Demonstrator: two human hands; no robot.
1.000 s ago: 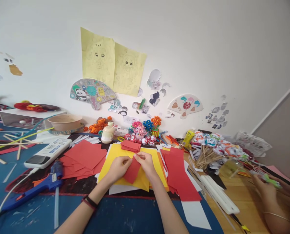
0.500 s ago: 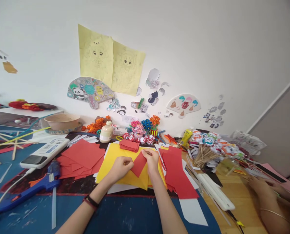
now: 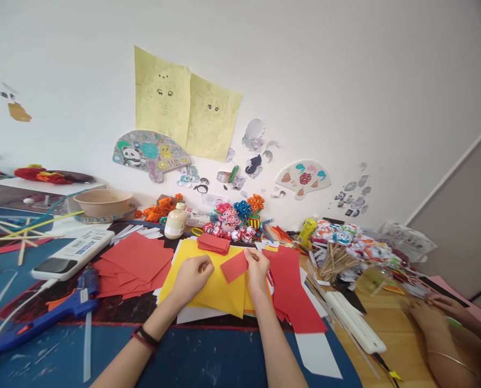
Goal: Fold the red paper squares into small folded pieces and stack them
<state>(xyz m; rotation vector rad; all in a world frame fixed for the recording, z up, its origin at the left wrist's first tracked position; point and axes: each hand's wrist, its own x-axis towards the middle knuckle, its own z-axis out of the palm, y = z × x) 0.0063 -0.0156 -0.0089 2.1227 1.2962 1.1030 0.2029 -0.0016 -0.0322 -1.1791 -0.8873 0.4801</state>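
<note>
Red folded paper [image 3: 234, 266] is pinched at its right edge by the right hand [image 3: 257, 267], lifted above the yellow sheet [image 3: 211, 285]. Just beside it, the left hand [image 3: 192, 273] rests loosely curled on that sheet, holding nothing. Around them lie red squares [image 3: 137, 258], a blue glue gun [image 3: 58, 310] and a blue table [image 3: 192, 358] against a white wall [image 3: 325, 81] hung with drawings.

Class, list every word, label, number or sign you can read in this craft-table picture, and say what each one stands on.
"囍": a red double-happiness sign on the white paper fan on the wall.
White power strip: blue label print, too small to read.
Blue glue gun: white sticker, blurred.
Yellow glue bottle: label unreadable.
Red paper in the right hand: blank.
</note>
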